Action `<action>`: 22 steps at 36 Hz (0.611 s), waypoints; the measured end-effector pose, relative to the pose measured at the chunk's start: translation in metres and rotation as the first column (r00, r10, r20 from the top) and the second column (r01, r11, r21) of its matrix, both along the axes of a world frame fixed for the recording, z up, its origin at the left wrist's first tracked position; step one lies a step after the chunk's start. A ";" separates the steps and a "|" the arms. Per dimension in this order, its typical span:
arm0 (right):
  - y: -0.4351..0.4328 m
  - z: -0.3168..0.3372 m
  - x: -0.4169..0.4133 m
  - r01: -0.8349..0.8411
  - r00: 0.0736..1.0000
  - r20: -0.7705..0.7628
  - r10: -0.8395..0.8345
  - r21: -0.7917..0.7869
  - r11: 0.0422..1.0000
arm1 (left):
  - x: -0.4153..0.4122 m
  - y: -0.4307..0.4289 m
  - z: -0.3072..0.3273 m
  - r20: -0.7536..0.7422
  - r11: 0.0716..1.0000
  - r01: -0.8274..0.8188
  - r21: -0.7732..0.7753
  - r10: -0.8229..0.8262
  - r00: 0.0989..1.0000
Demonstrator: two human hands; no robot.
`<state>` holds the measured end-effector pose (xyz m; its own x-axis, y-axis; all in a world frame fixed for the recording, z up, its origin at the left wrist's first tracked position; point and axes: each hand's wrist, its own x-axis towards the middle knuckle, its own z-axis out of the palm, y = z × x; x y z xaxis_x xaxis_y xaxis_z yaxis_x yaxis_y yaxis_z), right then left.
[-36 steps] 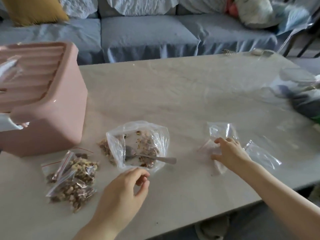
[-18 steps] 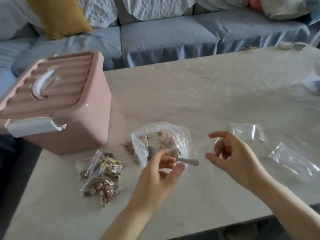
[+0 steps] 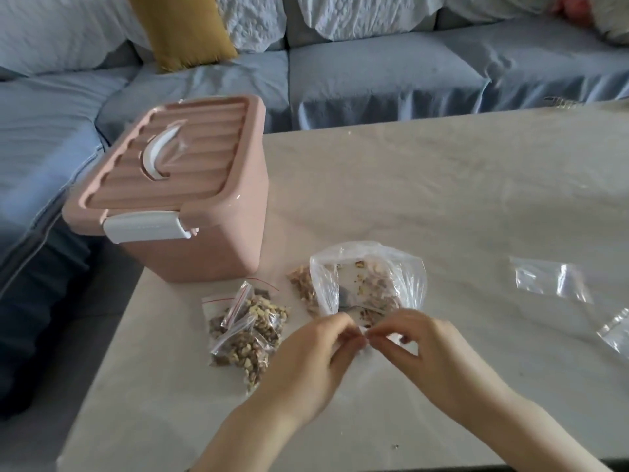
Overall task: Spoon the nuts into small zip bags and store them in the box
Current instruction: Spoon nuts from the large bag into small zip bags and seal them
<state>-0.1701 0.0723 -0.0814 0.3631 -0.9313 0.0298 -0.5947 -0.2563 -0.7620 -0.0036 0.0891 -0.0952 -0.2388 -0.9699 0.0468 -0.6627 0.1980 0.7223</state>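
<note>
A large clear bag of nuts [image 3: 374, 281] lies open on the table with a metal spoon [image 3: 350, 306] inside it. My left hand [image 3: 313, 356] and my right hand [image 3: 429, 352] meet just in front of it, both pinching the top edge of an empty small zip bag [image 3: 366, 335], which is almost invisible. Several filled small zip bags [image 3: 246, 327] lie to the left. The pink box [image 3: 180, 192] stands at the table's left end with its lid shut and white latch down.
Two more empty small zip bags [image 3: 548, 279] [image 3: 616, 332] lie on the right of the pale table [image 3: 442, 185]. A blue sofa with a mustard cushion [image 3: 183, 28] runs behind the table. The table's left edge drops off near the box.
My right hand carried an empty zip bag from the right to the front of the nut bag. My left hand rose to meet it and both now pinch its top. The view panned left.
</note>
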 end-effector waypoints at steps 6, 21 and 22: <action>0.003 -0.005 0.003 -0.015 1.000 -0.006 0.017 0.175 0.985 | 0.001 -0.001 0.002 0.010 1.000 0.001 -0.015 0.000 1.000; 0.010 -0.003 0.000 0.116 0.881 0.321 -0.347 0.566 0.816 | -0.013 0.009 -0.013 -0.362 0.962 -0.225 0.157 0.268 0.893; 0.010 -0.004 -0.001 0.139 0.874 0.313 -0.371 0.570 0.810 | -0.014 0.009 -0.012 -0.342 0.967 -0.216 0.137 0.251 0.906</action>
<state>-0.1711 0.0828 -0.0850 0.1737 -0.9022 -0.3947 -0.2013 0.3598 -0.9111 -0.0171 0.0985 -0.1068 0.0107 -0.9999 -0.0073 -0.3793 -0.0108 0.9252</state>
